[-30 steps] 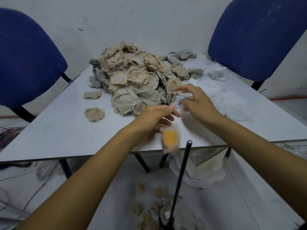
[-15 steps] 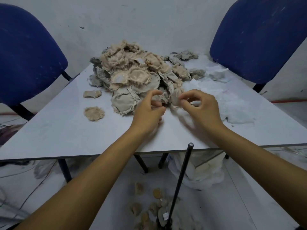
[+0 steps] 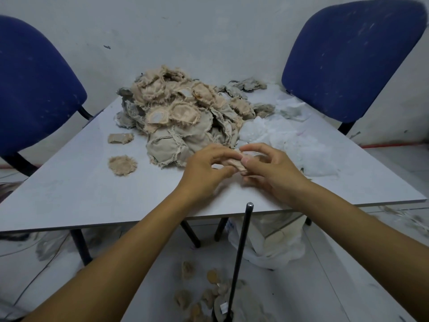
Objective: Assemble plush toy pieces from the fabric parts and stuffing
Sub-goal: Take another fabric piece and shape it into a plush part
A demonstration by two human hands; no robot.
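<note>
A small beige fabric piece (image 3: 236, 163) is held between both hands just above the white table (image 3: 81, 189). My left hand (image 3: 204, 168) pinches its left side with curled fingers. My right hand (image 3: 271, 170) pinches its right side between thumb and fingers. Behind them lies a large pile of frayed beige and grey fabric pieces (image 3: 183, 115). White stuffing (image 3: 287, 140) is spread on the table to the right of the pile.
Two loose fabric pieces (image 3: 122, 165) lie left of the pile. Blue chairs stand at the left (image 3: 32, 89) and right (image 3: 348, 56). A black rod (image 3: 241, 252) rises in front of the table edge. Finished pieces (image 3: 204, 293) and a white bag (image 3: 274, 247) are on the floor.
One second ago my left hand dropped an orange-centred piece off the table edge. Both hands then reached to the pile, and now hold a fresh beige piece drawn back toward me.
</note>
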